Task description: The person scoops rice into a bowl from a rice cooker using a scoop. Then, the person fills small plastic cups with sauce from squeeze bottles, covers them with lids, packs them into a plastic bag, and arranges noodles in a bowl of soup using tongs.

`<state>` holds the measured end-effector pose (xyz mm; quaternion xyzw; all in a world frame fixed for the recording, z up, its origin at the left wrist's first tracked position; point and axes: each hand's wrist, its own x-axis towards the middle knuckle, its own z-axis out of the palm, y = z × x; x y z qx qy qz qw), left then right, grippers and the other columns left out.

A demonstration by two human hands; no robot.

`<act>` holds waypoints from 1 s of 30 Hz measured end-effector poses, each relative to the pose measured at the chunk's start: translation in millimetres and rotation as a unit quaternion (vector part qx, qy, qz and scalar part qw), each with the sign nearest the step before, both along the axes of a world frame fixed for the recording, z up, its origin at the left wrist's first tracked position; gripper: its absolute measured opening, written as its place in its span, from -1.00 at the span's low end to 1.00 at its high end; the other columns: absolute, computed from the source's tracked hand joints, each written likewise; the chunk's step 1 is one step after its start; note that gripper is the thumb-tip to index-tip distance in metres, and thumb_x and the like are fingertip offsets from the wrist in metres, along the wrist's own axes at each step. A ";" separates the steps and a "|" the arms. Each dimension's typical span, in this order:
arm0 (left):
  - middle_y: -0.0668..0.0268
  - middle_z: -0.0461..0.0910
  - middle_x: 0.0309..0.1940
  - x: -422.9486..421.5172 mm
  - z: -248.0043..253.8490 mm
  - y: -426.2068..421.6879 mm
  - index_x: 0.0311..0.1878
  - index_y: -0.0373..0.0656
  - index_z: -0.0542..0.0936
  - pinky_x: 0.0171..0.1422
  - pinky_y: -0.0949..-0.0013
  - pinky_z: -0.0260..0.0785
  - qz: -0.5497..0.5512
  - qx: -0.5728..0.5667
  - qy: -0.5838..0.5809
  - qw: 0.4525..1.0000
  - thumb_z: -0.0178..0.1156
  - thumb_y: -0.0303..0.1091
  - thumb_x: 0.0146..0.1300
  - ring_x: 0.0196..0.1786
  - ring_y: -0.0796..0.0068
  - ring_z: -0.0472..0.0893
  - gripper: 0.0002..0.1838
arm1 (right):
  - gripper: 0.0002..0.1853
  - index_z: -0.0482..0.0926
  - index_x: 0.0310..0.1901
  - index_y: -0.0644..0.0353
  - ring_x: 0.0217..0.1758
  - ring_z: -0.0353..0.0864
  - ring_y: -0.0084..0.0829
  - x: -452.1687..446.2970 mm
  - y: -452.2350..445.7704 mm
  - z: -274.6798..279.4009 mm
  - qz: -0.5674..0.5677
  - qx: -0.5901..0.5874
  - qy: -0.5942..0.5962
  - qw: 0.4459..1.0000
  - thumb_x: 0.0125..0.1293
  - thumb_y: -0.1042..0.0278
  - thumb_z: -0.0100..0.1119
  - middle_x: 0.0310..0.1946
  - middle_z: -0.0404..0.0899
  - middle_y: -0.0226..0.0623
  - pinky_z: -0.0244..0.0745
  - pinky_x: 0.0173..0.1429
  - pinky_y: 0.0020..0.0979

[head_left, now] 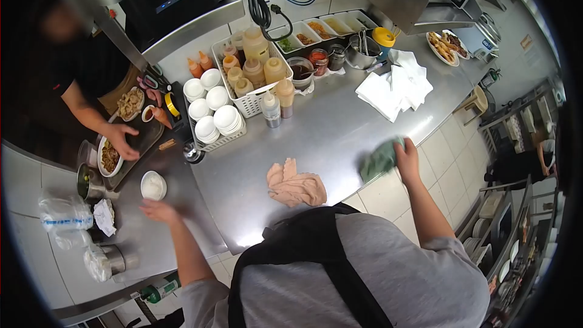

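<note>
A crumpled green cloth point(380, 160), blurred by motion, hangs from the closed fingers of my right hand point(409, 159) at the counter's front edge. My left hand point(159, 211) reaches over the left part of the counter, its fingers stretched out and holding nothing. Just beyond those fingertips stands a small white bowl point(153, 186) with something white in it; I cannot tell whether they touch. Between my two hands a pinkish-orange cloth point(296, 184) lies bunched on the steel counter point(243, 222).
Behind are a basket of white cups point(206, 129), a basket of sauce bottles point(250, 107) and white napkins point(398, 85). At the left, a co-worker's hand point(119, 140) is over a dish of food point(110, 159) on a tray. Plated food point(442, 48) stands far right.
</note>
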<state>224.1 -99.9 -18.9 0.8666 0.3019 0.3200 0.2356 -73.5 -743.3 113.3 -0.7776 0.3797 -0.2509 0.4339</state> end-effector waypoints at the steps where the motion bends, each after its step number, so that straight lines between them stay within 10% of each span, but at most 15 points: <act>1: -0.13 0.19 0.41 -21.6 22.4 -45.2 0.42 -0.43 0.17 0.57 0.02 -0.08 -0.081 0.037 -0.076 0.993 -0.13 0.01 0.50 0.46 -0.06 0.19 -0.31 | -0.74 0.58 -0.07 0.31 -0.26 0.56 -0.44 33.5 -7.4 -6.8 0.012 -0.012 -0.015 1.000 0.35 0.30 0.10 -0.35 0.63 -0.22 0.47 -0.11 -0.38; 4: -0.10 0.22 0.39 -109.2 90.9 -208.0 0.38 -0.35 0.25 0.56 -0.02 -0.12 -0.393 -0.013 -0.059 0.918 0.15 -0.33 0.28 0.48 -0.08 0.13 -0.36 | -0.72 0.58 -0.07 0.33 -0.09 0.62 0.00 147.2 -36.6 -34.5 0.072 -0.128 -0.043 0.988 0.27 0.32 0.17 -0.18 0.64 0.06 0.48 0.01 -0.20; 6: 0.02 0.41 0.27 -142.3 63.6 -265.0 0.30 -0.15 0.43 0.51 -0.09 0.02 -0.655 -0.071 0.121 0.742 0.29 -0.27 0.16 0.45 -0.13 0.19 -0.40 | -0.67 0.55 0.01 0.32 0.05 0.55 0.06 211.4 -43.6 -51.6 0.121 -0.254 0.007 0.959 0.26 0.34 0.18 0.01 0.56 0.11 0.46 0.12 -0.12; 7: 0.19 0.36 0.36 -150.7 47.7 -283.2 0.31 0.10 0.47 0.48 -0.14 0.06 -0.788 0.045 0.035 0.613 0.28 -0.12 0.21 0.48 -0.06 0.17 -0.43 | -0.65 0.53 0.05 0.31 0.14 0.51 0.05 235.9 -36.9 -52.3 0.171 -0.257 0.051 0.950 0.27 0.34 0.17 0.11 0.51 0.11 0.42 0.18 -0.09; 10: 0.37 0.31 0.43 -183.6 67.5 -294.4 0.31 0.30 0.48 0.44 -0.19 0.08 -0.743 0.170 0.115 0.638 0.24 -0.07 0.25 0.49 -0.02 0.17 -0.48 | -0.62 0.49 0.11 0.30 0.28 0.40 0.05 266.7 -23.6 -123.3 0.214 -0.425 0.035 0.879 0.27 0.39 0.14 0.25 0.41 0.08 0.30 0.31 -0.04; 20: 0.30 0.20 0.49 -207.5 57.3 -201.6 0.34 0.54 0.42 0.43 -0.33 -0.03 -0.323 0.134 0.244 0.904 0.15 -0.03 0.30 0.49 -0.18 0.12 -0.48 | -0.57 0.45 0.21 0.30 0.42 0.25 0.12 159.4 159.4 -119.9 0.549 -0.289 -0.010 0.784 0.34 0.38 -0.08 0.33 0.32 0.14 0.07 0.49 0.07; 23: 0.28 0.25 0.46 -182.3 47.2 -169.2 0.33 0.53 0.44 0.41 -0.34 -0.01 -0.267 0.110 0.211 0.934 0.14 -0.05 0.31 0.45 -0.20 0.17 -0.51 | -0.64 0.49 0.15 0.28 0.36 0.35 -0.04 131.0 226.4 -77.5 0.741 -0.101 0.140 0.649 0.36 0.36 0.01 0.26 0.43 -0.02 0.18 0.46 -0.11; 25: 0.24 0.40 0.32 -153.4 46.1 -154.0 0.22 0.43 0.55 0.36 -0.26 0.09 -0.225 0.123 0.146 0.956 0.17 -0.13 0.30 0.34 -0.13 0.30 -0.59 | -0.67 0.49 0.15 0.28 0.32 0.42 -0.16 125.9 235.4 -118.4 0.912 0.027 -0.059 0.404 0.41 0.39 0.03 0.18 0.51 -0.11 0.24 0.43 -0.25; 27: 0.12 0.55 -0.05 -136.5 22.5 -132.7 0.11 0.21 0.65 0.13 0.00 0.29 -0.251 0.093 0.039 0.963 0.17 -0.20 0.33 0.04 -0.03 0.48 -0.70 | -0.68 0.49 0.17 0.28 0.27 0.46 -0.30 126.6 234.1 -114.8 0.906 0.080 0.065 0.411 0.45 0.40 0.01 0.14 0.54 -0.21 0.28 0.39 -0.32; 30: -0.02 0.59 -0.34 -113.6 12.5 -137.0 -0.12 -0.15 0.67 -0.07 0.05 0.37 -0.291 -0.160 -0.021 0.943 0.01 -0.23 0.40 -0.19 -0.04 0.52 -0.71 | -0.73 0.52 0.09 0.26 0.07 0.52 -0.47 130.8 228.8 -85.2 0.736 0.198 0.126 0.635 0.46 0.35 0.01 -0.02 0.59 -0.32 0.42 0.20 -0.38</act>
